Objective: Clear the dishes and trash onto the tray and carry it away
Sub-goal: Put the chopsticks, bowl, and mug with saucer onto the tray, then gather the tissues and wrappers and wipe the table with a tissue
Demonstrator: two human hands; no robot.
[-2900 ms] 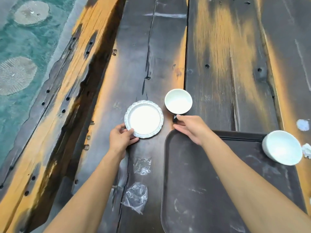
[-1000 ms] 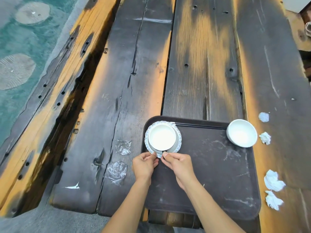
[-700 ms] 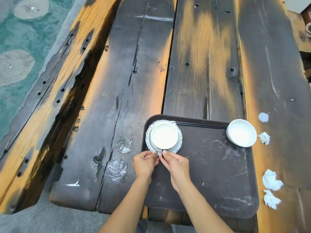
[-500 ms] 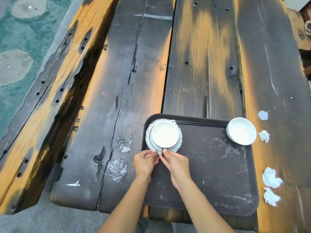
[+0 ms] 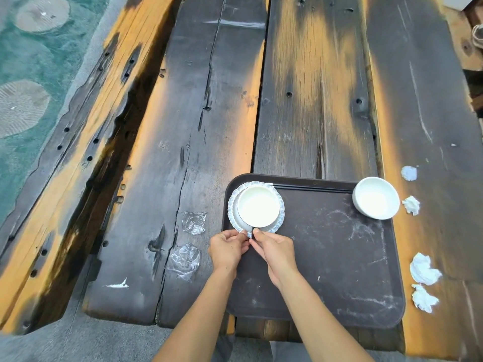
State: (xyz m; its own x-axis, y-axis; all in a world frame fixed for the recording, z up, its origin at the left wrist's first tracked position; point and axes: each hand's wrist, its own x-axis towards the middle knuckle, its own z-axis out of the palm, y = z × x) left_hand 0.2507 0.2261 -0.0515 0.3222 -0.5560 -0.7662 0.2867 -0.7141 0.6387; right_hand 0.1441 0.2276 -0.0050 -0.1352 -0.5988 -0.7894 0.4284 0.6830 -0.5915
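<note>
A dark brown tray (image 5: 339, 270) lies on the wooden table near its front edge. In the tray's far left corner a white cup (image 5: 257, 206) stands on a frilled white saucer (image 5: 279, 221). My left hand (image 5: 227, 248) pinches the saucer's near rim. My right hand (image 5: 274, 248) pinches the cup's dark handle right beside it. A white bowl (image 5: 375, 197) sits on the tray's far right corner. Two clear plastic wrappers (image 5: 194, 222) (image 5: 184, 261) lie on the table left of the tray. Crumpled white tissues (image 5: 423, 269) (image 5: 411, 205) lie to its right.
The table (image 5: 313, 100) is made of dark, worn planks with gaps and holes, and stretches far ahead. Its front edge runs just below the tray. A teal floor with round pale patches (image 5: 21, 108) lies beyond the left edge.
The cup and saucer, formerly side by side on the table, now stand stacked in the tray's far left corner. Over the last second both hands keep pinching them there; little moves.
</note>
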